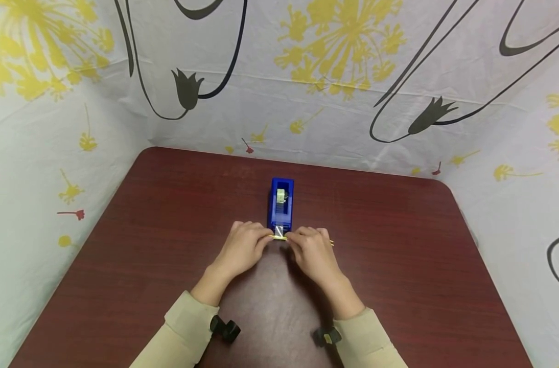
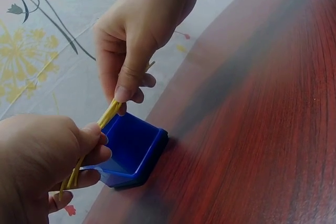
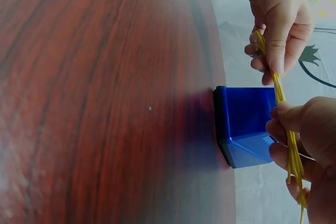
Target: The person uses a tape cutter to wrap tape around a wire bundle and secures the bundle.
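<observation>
A blue tape dispenser (image 1: 282,219) stands on the table, its small tape roll (image 1: 281,196) inside. At its near end a short strip of clear tape (image 1: 279,231) reaches to a thin bundle of yellow strands (image 2: 109,113). My left hand (image 1: 243,245) pinches one end of the bundle between thumb and fingers. The other end is pinched by my right hand (image 1: 312,250), with loose strand tips sticking out past the fingers. In the right wrist view the bundle (image 3: 280,92) runs taut between both hands, just in front of the dispenser. The wrist views hide the tape.
The dark red wooden table (image 1: 390,240) spreads around the hands and dispenser. A white cloth (image 1: 261,76) with yellow and grey flower prints hangs behind and beside it. Dark straps with small devices (image 1: 226,329) sit at both sleeve cuffs.
</observation>
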Available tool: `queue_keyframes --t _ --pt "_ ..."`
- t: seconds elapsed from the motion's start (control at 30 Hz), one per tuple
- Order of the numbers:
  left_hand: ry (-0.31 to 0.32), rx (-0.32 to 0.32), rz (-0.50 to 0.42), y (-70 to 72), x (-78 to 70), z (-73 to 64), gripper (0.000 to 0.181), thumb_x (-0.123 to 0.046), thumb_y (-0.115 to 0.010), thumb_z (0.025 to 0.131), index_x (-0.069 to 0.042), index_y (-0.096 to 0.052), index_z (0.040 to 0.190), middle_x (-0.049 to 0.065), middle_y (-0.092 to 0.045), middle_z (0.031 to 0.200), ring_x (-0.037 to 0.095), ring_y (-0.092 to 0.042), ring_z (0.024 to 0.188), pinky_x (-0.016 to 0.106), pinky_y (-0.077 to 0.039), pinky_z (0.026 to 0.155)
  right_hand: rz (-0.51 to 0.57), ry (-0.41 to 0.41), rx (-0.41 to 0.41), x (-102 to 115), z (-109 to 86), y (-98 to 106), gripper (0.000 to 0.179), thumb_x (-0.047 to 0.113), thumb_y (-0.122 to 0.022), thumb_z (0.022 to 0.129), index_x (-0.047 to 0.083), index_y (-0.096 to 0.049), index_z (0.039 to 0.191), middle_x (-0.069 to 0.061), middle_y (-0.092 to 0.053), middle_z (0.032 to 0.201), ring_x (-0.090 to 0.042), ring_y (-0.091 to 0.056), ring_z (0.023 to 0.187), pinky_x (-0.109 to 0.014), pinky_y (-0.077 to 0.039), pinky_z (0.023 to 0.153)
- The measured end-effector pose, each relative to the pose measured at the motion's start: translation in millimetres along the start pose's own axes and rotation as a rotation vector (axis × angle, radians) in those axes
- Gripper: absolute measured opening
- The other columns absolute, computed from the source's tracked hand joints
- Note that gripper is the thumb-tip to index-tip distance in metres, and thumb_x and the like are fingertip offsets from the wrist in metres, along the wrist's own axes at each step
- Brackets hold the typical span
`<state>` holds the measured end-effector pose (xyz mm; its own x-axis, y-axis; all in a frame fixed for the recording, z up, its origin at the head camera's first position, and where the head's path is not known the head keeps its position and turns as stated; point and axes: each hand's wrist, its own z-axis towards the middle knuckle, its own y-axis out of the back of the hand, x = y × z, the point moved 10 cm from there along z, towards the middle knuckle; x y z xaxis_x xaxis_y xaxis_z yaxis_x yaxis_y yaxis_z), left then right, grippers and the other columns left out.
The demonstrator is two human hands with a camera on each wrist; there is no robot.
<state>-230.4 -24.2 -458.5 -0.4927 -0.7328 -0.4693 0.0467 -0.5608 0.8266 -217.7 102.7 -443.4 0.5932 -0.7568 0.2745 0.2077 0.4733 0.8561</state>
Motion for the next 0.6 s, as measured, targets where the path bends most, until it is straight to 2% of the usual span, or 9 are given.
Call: queue_keyframes --t 0.23,0.6 --pt "-0.012 -0.007 0.014 1.9 -1.8 0.7 0.009 -0.019 -0.071 0.096 -0.015 -0.078 0.098 -0.006 -0.07 0.084 0.016 -0.061 0.079 0.041 -0.042 0.081 -0.009 -0.02 0.047 -1.7 1.7 -1.5 0.007 0.012 -0.073 0.093 0.011 -0.078 0.098 0.0 -0.072 0.085 -0.02 -0.069 0.079 -0.042 -0.043 0.075" --pt "-0.004 0.034 -0.02 -2.6 1.1 2.1 0.012 -0.02 -0.067 0.099 -0.014 -0.078 0.101 -0.005 -0.07 0.087 0.016 -0.062 0.082 0.042 -0.043 0.085 0.014 -0.036 0.015 -3.1 1.7 1.9 0.006 0.01 -0.076 0.091 0.012 -0.079 0.095 0.001 -0.072 0.085 -0.019 -0.068 0.078 -0.044 -0.042 0.079"
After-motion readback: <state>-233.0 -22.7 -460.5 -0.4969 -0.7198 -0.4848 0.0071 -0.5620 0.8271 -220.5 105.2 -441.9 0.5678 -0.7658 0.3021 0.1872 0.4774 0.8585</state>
